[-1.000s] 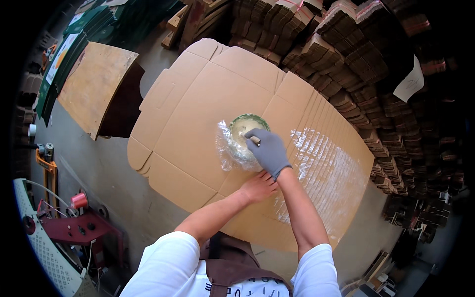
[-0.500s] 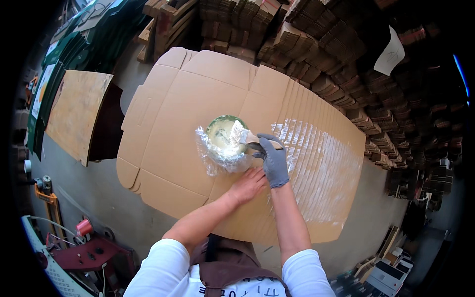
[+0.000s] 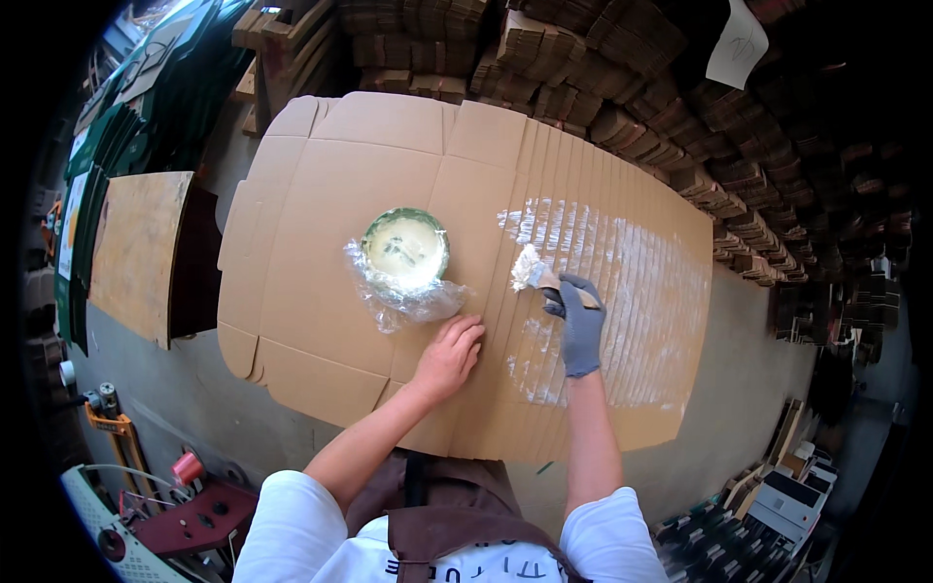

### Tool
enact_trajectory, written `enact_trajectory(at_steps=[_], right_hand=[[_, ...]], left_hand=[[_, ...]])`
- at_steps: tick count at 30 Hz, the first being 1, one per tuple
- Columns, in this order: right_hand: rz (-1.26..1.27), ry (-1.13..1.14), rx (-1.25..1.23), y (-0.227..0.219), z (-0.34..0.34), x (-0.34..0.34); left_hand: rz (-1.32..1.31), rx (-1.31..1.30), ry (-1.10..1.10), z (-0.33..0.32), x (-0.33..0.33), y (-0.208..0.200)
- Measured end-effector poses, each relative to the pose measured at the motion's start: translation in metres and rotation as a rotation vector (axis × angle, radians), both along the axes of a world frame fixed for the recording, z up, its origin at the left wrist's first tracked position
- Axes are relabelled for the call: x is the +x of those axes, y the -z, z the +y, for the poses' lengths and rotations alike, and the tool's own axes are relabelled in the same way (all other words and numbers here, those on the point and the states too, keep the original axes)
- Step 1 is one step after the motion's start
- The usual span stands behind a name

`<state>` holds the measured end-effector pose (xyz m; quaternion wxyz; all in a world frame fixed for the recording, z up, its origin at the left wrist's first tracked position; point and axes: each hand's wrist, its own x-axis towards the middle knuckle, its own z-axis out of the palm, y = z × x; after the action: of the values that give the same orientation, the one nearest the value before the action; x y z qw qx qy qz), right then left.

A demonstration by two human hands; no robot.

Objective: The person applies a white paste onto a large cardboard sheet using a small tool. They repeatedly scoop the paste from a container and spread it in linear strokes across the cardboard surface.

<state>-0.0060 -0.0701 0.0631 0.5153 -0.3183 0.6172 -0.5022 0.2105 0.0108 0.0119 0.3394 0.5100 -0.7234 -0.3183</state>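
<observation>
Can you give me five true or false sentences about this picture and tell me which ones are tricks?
1. The right hand wears a grey glove. True.
2. The left hand is holding the brush. False: the right hand holds it.
3. The green-rimmed bowl has cream-coloured stuff inside. True.
4. The brush is dipped in the bowl. False: it is over the cardboard, right of the bowl.
5. Crinkly clear plastic is beside the bowl. True.
</observation>
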Motion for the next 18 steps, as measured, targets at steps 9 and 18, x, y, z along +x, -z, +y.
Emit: enact_trajectory(at_steps=[9, 18], right_hand=[[0.513, -0.036, -0.144, -0.007, 0.002, 0.017], [0.695, -0.044, -0.094, 0.000, -0.015, 0.004]], left_hand=[[-0.137, -0.002, -0.083, 0.002, 0.023, 0.001], [0.006, 0.107, -0.225, 0.007, 0.024, -0.003]])
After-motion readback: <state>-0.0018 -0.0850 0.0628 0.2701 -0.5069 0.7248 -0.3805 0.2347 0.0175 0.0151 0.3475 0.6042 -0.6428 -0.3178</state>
